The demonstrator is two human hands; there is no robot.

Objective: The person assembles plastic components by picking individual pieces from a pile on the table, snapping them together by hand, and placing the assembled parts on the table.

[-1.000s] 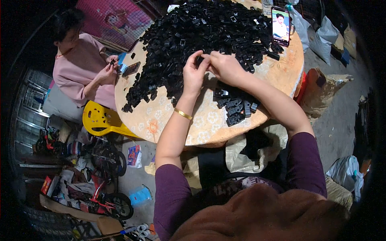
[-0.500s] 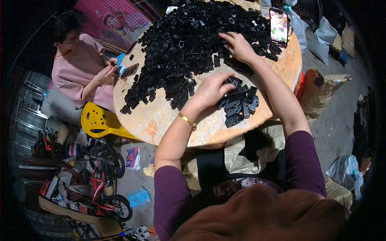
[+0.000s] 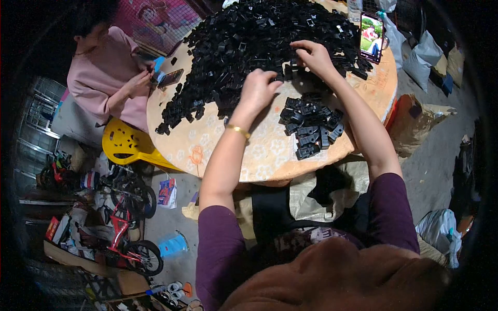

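Observation:
A large heap of small black plastic parts (image 3: 233,52) covers much of the round table. My left hand (image 3: 258,92), with a gold bracelet at its wrist, reaches the heap's near edge, thumb and bent fingers apart. Further right, my right hand (image 3: 316,58) hovers at the heap's edge; a gap shows between its thumb and forefinger. I see no part held in either hand, though dark pieces lie behind the fingertips. Between my forearms and nearer to me sits a smaller group of black parts (image 3: 309,124), some set side by side.
A lit phone (image 3: 371,37) stands upright at the table's right edge. Across to the left, a person in pink (image 3: 106,78) sits with hands near another phone (image 3: 171,78). A yellow stool (image 3: 124,142), a red bicycle (image 3: 120,225) and several sacks (image 3: 423,59) surround the patterned table (image 3: 207,150).
My left hand has moved from the smaller group of parts up and left to the big heap. My right hand's fingers have bent more. The view has shifted slightly.

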